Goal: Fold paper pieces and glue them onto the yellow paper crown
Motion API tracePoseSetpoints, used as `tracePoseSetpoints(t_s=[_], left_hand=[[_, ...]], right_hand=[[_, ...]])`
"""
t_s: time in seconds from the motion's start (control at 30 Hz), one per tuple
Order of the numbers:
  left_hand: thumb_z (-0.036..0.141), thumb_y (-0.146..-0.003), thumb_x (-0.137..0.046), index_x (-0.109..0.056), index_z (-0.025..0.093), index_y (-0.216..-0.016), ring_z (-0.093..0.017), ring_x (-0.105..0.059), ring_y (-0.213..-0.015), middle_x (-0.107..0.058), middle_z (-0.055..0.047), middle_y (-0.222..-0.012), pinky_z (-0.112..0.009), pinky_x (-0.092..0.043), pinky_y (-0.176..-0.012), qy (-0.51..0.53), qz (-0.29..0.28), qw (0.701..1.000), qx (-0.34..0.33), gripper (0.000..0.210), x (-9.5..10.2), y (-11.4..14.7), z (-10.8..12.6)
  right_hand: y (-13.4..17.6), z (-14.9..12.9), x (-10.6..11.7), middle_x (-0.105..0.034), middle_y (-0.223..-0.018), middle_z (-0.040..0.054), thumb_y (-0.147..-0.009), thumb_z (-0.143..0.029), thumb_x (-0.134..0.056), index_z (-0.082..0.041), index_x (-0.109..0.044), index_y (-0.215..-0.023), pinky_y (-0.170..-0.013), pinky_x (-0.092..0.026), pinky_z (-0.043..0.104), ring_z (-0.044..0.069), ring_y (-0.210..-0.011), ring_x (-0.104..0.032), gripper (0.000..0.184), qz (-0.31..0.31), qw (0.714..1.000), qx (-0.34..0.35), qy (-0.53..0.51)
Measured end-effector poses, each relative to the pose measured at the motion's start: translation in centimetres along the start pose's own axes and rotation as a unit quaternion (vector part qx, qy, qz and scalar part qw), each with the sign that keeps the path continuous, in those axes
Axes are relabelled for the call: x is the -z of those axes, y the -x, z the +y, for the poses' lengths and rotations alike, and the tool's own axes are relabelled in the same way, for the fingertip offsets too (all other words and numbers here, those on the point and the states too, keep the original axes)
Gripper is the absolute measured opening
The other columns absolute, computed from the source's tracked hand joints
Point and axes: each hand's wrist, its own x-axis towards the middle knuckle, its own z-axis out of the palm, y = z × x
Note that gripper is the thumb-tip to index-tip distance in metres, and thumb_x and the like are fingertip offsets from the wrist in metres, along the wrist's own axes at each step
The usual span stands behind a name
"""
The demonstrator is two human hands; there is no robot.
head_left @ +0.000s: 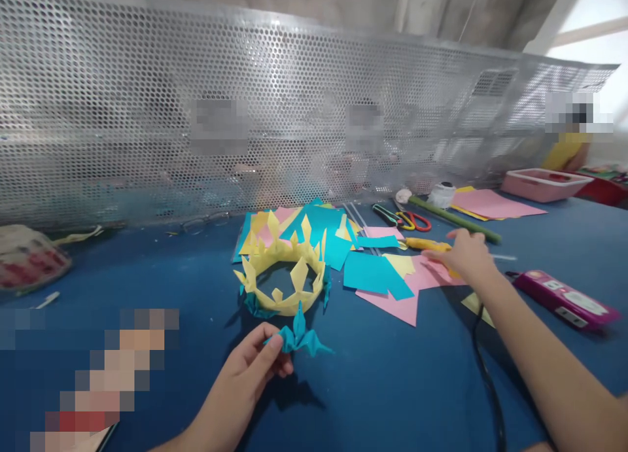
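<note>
One blue paper crane (300, 339) we pinch in our left grip (258, 362), yellow crown (299, 278) just beyond; whether our right grip (471, 259), at a yellow tool (426, 244), closes, we cannot tell

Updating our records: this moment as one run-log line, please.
left hand: holding blue paper figure | right hand: at yellow tool | yellow paper crown: on blue table

Takes in a perforated metal panel (294, 112) along the back of a blue table (147, 269), a clear-wrapped bundle (29, 259) at left and, toward the right, red-and-yellow-handled scissors (413, 221), a green stick (456, 220), a pink sheet (505, 203), a pink basket (540, 190), a purple power strip (564, 299) and, farther back, a person in yellow (564, 152).
</note>
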Motion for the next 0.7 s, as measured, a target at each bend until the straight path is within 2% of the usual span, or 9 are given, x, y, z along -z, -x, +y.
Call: tracePoseSetpoints(t_s=[0.1, 0.17, 0.27, 0.33, 0.37, 0.47, 0.57, 0.7], left_hand=[[0.063, -0.08, -0.072, -0.061, 0.021, -0.072, -0.017, -0.053, -0.067, -0.063, 0.002, -0.063, -0.029, -0.041, -0.069, -0.006, -0.019, 1.0, -0.014, 0.044, 0.1, 0.2, 0.0], [0.063, -0.082, -0.07, -0.062, 0.021, -0.075, -0.017, -0.055, -0.067, -0.064, 0.002, -0.065, -0.029, -0.041, -0.069, -0.015, -0.035, 0.999, -0.024, 0.043, 0.1, 0.3, 0.0], [0.059, -0.087, -0.067, -0.061, 0.019, -0.077, -0.016, -0.057, -0.066, -0.064, 0.002, -0.066, -0.029, -0.043, -0.069, -0.03, -0.051, 0.997, -0.042, 0.041, 0.1, 0.4, 0.0], [0.053, -0.092, -0.064, -0.061, 0.019, -0.078, -0.015, -0.059, -0.067, -0.062, 0.003, -0.067, -0.029, -0.046, -0.07, -0.041, -0.064, 0.995, -0.058, 0.038, 0.4, 0.2, -0.3], [0.05, -0.094, -0.062, -0.062, 0.018, -0.079, -0.015, -0.06, -0.067, -0.062, 0.003, -0.069, -0.031, -0.048, -0.071, -0.047, -0.074, 0.994, -0.066, 0.035, 0.6, 0.1, -0.5], [0.041, -0.097, -0.061, -0.066, 0.016, -0.096, -0.017, -0.066, -0.075, -0.068, -0.001, -0.089, -0.036, -0.056, -0.072, -0.068, -0.103, 0.989, -0.082, 0.026, 1.2, -0.4, -1.6], [0.039, -0.098, -0.061, -0.066, 0.016, -0.109, -0.019, -0.068, -0.082, -0.069, -0.005, -0.104, -0.038, -0.058, -0.074, -0.091, -0.108, 0.986, -0.085, 0.026, 1.4, -0.6, -2.3], [0.047, -0.101, -0.047, -0.06, 0.017, -0.113, -0.019, -0.066, -0.074, -0.066, -0.001, -0.079, -0.037, -0.055, -0.073, -0.132, -0.072, 0.984, -0.093, 0.035, 1.0, -0.1, -0.8]], right_hand=[[1.0, -4.4, -0.5, -0.062, -0.127, 0.0095, -0.098, -0.033, -0.063, -0.017, -0.06, -0.127, -0.088, -0.057, 0.046, 0.024, -0.106, -0.065, 0.033, -0.069, 0.99, -0.06, -0.107], [2.7, -8.7, -1.2, -0.065, -0.122, 0.0086, -0.098, -0.033, -0.062, -0.017, -0.061, -0.123, -0.085, -0.058, 0.043, 0.023, -0.101, -0.067, 0.03, -0.159, 0.966, -0.068, -0.194], [6.7, -15.4, -1.9, -0.069, -0.107, 0.0056, -0.099, -0.033, -0.062, -0.015, -0.065, -0.114, -0.075, -0.06, 0.036, 0.018, -0.086, -0.069, 0.024, -0.326, 0.885, -0.051, -0.329], [9.4, -18.7, -1.8, -0.071, -0.096, 0.0032, -0.099, -0.034, -0.062, -0.014, -0.067, -0.105, -0.07, -0.06, 0.033, 0.015, -0.077, -0.069, 0.022, -0.395, 0.826, -0.048, -0.399], [10.5, -19.8, -1.7, -0.071, -0.092, 0.0025, -0.099, -0.034, -0.061, -0.014, -0.067, -0.103, -0.07, -0.06, 0.032, 0.015, -0.076, -0.069, 0.022, -0.409, 0.805, -0.055, -0.426], [12.4, -21.6, -1.3, -0.07, -0.082, 0.0, -0.1, -0.035, -0.06, -0.013, -0.067, -0.094, -0.07, -0.059, 0.033, 0.014, -0.073, -0.069, 0.024, -0.404, 0.773, -0.087, -0.481], [12.9, -21.9, -1.1, -0.068, -0.075, -0.002, -0.098, -0.037, -0.063, -0.014, -0.067, -0.086, -0.069, -0.058, 0.032, 0.013, -0.068, -0.068, 0.027, -0.369, 0.767, -0.121, -0.51], [13.4, -22.0, 0.2, -0.065, -0.064, -0.0028, -0.093, -0.049, -0.064, -0.016, -0.065, -0.076, -0.061, -0.056, 0.026, 0.013, -0.061, -0.066, 0.036, -0.274, 0.788, -0.162, -0.527]])
